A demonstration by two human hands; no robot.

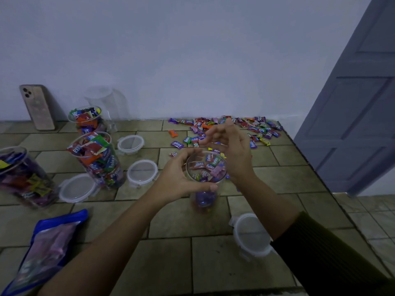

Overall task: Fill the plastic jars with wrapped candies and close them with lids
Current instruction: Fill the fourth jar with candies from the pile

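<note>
The left hand wraps round a clear jar partly filled with wrapped candies, thumb and fingers curled on its wall. The right hand hovers just above the jar's mouth, fingers loosely spread, gripping nothing I can make out. At twelve o'clock lies the loose candy pile on the tiled worktop. At nine stand filled jars among lids; another lid sits at five.

Candies purple, red, orange, green; bag blue; door grey-blue
</note>
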